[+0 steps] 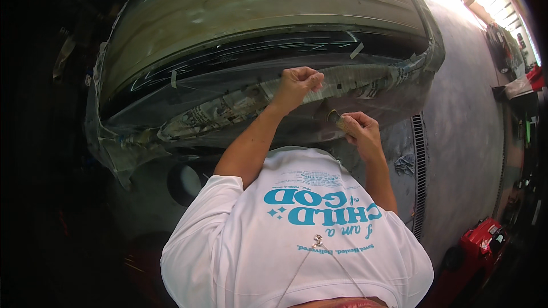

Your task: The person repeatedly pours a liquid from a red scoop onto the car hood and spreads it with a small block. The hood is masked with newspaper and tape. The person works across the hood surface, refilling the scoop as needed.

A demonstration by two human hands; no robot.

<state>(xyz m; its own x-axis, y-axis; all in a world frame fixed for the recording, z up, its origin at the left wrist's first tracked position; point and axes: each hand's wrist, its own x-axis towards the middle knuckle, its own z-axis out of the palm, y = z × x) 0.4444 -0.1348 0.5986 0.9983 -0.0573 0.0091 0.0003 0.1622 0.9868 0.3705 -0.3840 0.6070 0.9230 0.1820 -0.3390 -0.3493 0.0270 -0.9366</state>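
In front of me is a vehicle with a dull olive-tan panel and a dark glass band. Clear plastic sheeting and a strip of newspaper cover the part nearest me. My left hand is raised over the newspaper, its fingers curled into a pinch; whatever they hold, if anything, is too small to make out. Lower and to the right, my right hand grips a short tan handle-like thing with a dark and yellow end, which points toward the covered part. Its exact kind is unclear.
A floor drain grate runs along the right, with a crumpled grey cloth beside it. A red vehicle stands at the lower right. Another vehicle and shop items line the far right. The left side is very dark.
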